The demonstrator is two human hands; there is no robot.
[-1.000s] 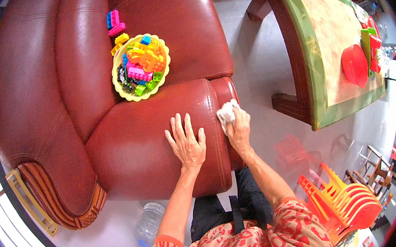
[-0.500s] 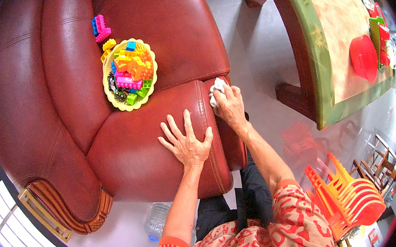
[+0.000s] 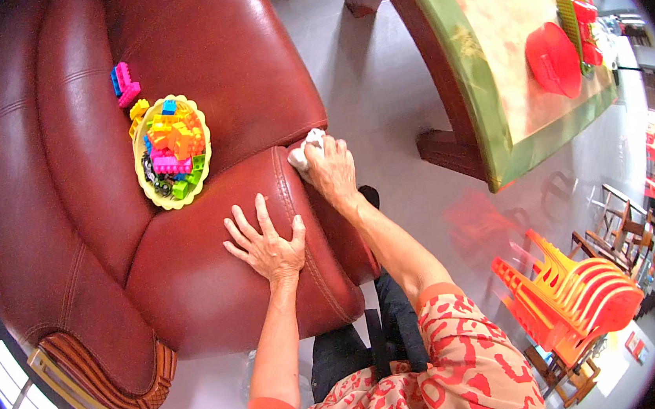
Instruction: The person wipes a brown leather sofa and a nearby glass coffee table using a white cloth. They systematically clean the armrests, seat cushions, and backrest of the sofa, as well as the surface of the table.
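My right hand (image 3: pixel 331 174) is closed on a crumpled white cloth (image 3: pixel 301 156), pressed to the front edge of the reddish-brown leather sofa (image 3: pixel 193 280), near the seam between two seat cushions. My left hand (image 3: pixel 270 248) lies flat on the nearer cushion, its fingers spread and nothing in them. A yellow scalloped basket (image 3: pixel 207 157) full of colourful toy building blocks (image 3: pixel 175 140) sits on the sofa beyond my left hand. Several loose blocks, one group pink and blue (image 3: pixel 125 83), another yellow (image 3: pixel 137 115), lie beside the basket.
Across the tiled floor (image 3: pixel 381 105) stands a green-edged table (image 3: pixel 487 142) with a red bowl (image 3: pixel 553 61) on it. Stacked orange and yellow plastic chairs (image 3: pixel 572 291) stand at the lower right. The sofa's carved wooden arm end (image 3: pixel 151 379) is at the lower left.
The whole view has shifted, so the sofa, basket and table appear farther left. My right hand still holds the cloth at the sofa's front edge; my left hand stays flat on the cushion.
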